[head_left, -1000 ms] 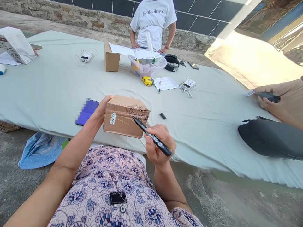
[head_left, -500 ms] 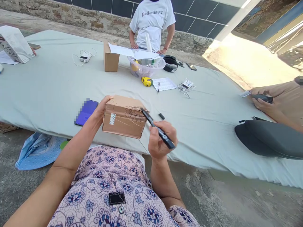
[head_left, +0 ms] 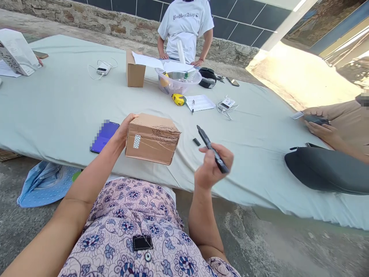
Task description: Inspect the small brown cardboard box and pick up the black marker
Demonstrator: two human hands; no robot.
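Observation:
My left hand (head_left: 124, 130) grips the left end of a small brown cardboard box (head_left: 151, 139) with clear tape, a white label and black scribbles on its right end. The box is held tilted just above the near edge of the pale green covered table (head_left: 63, 104). My right hand (head_left: 212, 165) is closed round a black marker (head_left: 212, 149), tip pointing up and left, well to the right of the box. The marker's black cap (head_left: 196, 142) lies on the cloth between box and marker.
A purple phone (head_left: 105, 136) lies left of the box. Farther back are a second cardboard box (head_left: 135, 71), a clear tub (head_left: 178, 80), a yellow tape measure (head_left: 179, 99) and papers. A person in a white shirt (head_left: 186, 27) stands opposite. Another person's hands (head_left: 319, 123) and a dark bag (head_left: 325, 169) are at right.
My right hand has drawn the marker away from the box's scribbled end, moving right. The box has been lifted slightly by my left hand.

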